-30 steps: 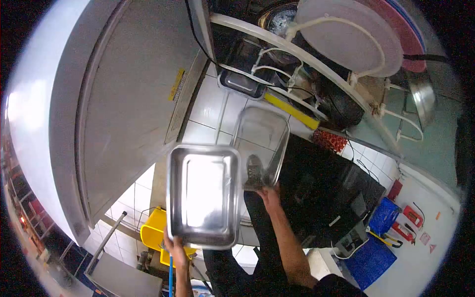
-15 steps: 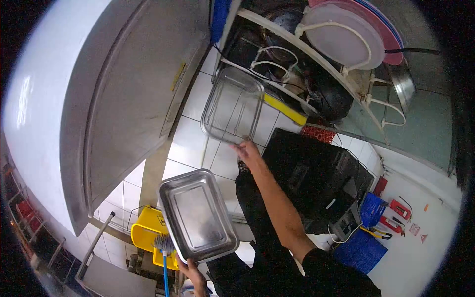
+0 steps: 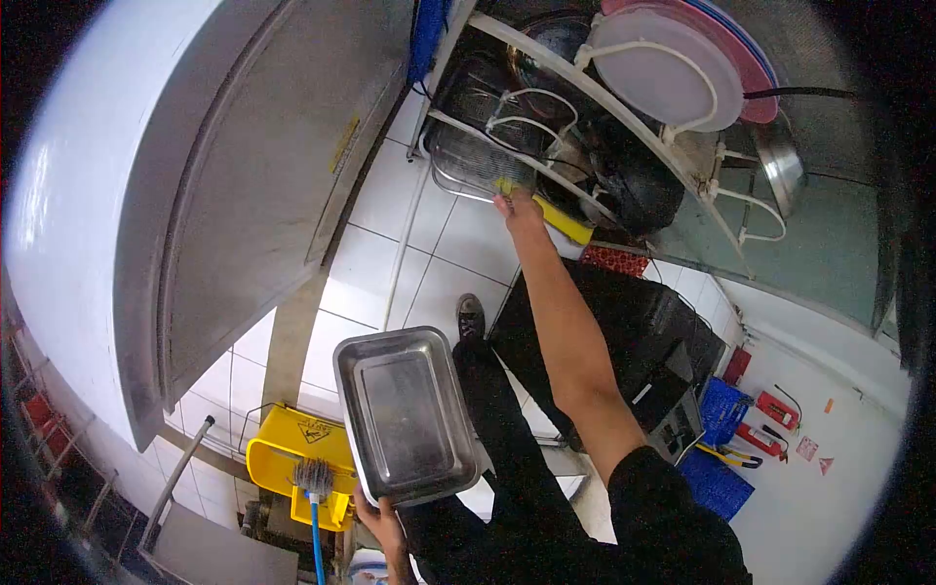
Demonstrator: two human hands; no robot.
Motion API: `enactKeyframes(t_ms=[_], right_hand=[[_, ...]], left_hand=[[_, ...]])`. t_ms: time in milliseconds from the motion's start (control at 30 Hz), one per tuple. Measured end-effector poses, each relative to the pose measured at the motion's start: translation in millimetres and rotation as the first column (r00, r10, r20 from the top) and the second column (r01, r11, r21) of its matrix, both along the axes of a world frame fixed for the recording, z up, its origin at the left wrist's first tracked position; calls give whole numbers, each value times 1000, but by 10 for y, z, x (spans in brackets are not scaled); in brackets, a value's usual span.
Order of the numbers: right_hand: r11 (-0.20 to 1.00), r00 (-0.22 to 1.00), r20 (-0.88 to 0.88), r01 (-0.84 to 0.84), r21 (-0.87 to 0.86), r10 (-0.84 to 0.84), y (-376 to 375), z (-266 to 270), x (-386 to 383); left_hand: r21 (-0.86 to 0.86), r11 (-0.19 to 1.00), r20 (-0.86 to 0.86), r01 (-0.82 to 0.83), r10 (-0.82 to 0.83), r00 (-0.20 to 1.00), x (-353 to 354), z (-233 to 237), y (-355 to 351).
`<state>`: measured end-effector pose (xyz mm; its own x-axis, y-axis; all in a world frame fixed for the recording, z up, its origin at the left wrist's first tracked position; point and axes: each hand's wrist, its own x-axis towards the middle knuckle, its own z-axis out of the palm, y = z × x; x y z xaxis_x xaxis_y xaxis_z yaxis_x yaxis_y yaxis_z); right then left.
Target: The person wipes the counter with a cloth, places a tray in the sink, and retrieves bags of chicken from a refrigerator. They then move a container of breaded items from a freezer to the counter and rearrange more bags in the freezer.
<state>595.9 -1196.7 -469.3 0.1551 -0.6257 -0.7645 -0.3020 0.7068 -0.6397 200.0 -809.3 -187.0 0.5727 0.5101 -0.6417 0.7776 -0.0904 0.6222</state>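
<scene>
My left hand (image 3: 383, 525) grips the lower edge of a rectangular metal tray (image 3: 408, 414), its fingers wrapped round the rim. My right arm reaches up toward a low shelf, and my right hand (image 3: 519, 207) is closed on the near edge of a clear rectangular container (image 3: 478, 156). That container lies partly in the shelf, behind its white rail (image 3: 531, 161). A yellow strip (image 3: 564, 220) is just to the right of my right hand.
Plates (image 3: 668, 73) stand in the upper rack, with a metal bowl (image 3: 779, 168) beside them. Black boxes (image 3: 614, 331) sit at right. A yellow bucket (image 3: 297, 444) and blue-handled brush (image 3: 315, 478) are lower left. A large grey door (image 3: 263, 185) fills the upper left.
My right hand has moved up and slightly right, taking the clear container into the low shelf. The metal tray in my left hand has shifted slightly right.
</scene>
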Motion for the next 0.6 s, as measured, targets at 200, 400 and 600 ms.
enactKeyframes(t_ms=[200,400,600], right_hand=[[979,987,-39,-150,142,157,-42,50,-77],[988,999,-28,-28,152,33,182,460,-199],[962,961,157,-248,119,228,31,979,-454]], left_hand=[[-22,999,-30,48,-49,998,54,-77,16],[-77,980,-40,183,-187,982,-170,-224,35],[-204,964,-6,170,-175,984,553,-536,-284]])
